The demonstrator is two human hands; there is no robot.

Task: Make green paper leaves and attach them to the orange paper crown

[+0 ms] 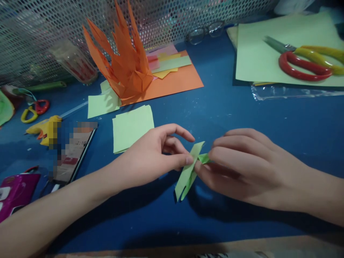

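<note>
A narrow folded piece of light green paper is held between both hands above the blue table. My left hand touches its left side, with the thumb on the paper and the index finger stretched out over its upper end. On the other side my right hand pinches a small green flap of the same piece between thumb and fingers. A stack of light green paper squares lies just behind my left hand. Further back stands an orange folded-paper form with tall points.
Red-and-yellow scissors rest on green sheets at the back right. Glasses lie by the mesh wall. At left are a phone, yellow glue gun, purple object and tilted jar.
</note>
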